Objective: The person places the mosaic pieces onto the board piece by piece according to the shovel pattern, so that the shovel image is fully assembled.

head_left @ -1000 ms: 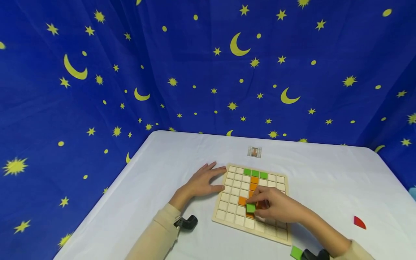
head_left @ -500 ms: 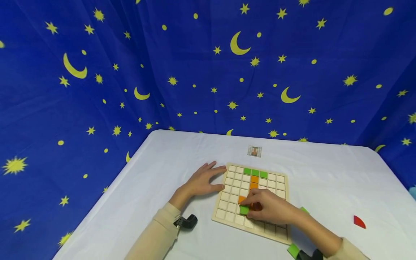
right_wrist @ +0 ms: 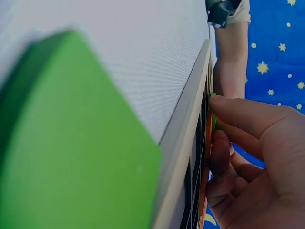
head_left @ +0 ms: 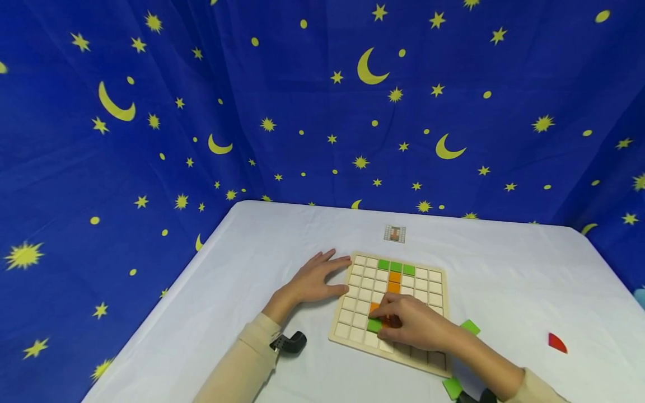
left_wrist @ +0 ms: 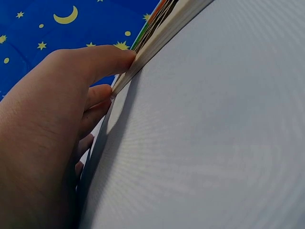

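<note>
A square wooden board with a grid of pale cells lies on the table. Three green tiles line its top row, and below them runs a column of orange tiles, partly covered by my right hand. That hand pinches a green tile between thumb and fingers, low on the board, left of the orange column and just below another orange tile. With spread fingers my left hand touches the board's left edge; in the left wrist view the thumb meets the side of the board.
Behind the board lies a small pattern card. Loose green tiles lie to the right and near the front corner. A red quarter-circle piece lies farther right. Blue star-printed cloth hangs around the table.
My right hand has moved left across the board with the green tile, from over the orange column to the cell beside it. The left hand stays in place.
</note>
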A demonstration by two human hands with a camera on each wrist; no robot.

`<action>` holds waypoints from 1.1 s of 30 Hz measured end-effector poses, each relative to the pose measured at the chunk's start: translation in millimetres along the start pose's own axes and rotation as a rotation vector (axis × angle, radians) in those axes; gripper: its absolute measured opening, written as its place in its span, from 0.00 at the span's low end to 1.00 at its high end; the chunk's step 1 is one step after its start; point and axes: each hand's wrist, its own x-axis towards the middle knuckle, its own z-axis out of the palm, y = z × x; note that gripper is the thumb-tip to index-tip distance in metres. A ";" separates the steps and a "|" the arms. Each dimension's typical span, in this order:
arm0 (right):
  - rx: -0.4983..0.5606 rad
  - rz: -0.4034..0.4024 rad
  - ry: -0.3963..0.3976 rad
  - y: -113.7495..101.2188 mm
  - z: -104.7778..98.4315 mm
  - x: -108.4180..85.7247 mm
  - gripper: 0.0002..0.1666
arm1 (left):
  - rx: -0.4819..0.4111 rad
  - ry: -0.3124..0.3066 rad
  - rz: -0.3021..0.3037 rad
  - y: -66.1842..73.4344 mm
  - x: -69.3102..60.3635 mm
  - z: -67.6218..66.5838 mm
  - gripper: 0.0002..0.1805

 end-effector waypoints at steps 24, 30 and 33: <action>0.026 0.024 0.040 0.6 2.6 1.8 0.15 | -0.013 0.023 0.020 1.0 -0.6 -1.0 0.37; 0.018 0.049 0.051 0.9 4.5 1.5 0.13 | -0.007 0.004 0.004 1.3 -0.6 -1.0 0.38; 0.023 0.046 0.054 1.4 5.0 1.2 0.14 | -0.005 0.004 0.003 0.8 -0.6 0.0 0.38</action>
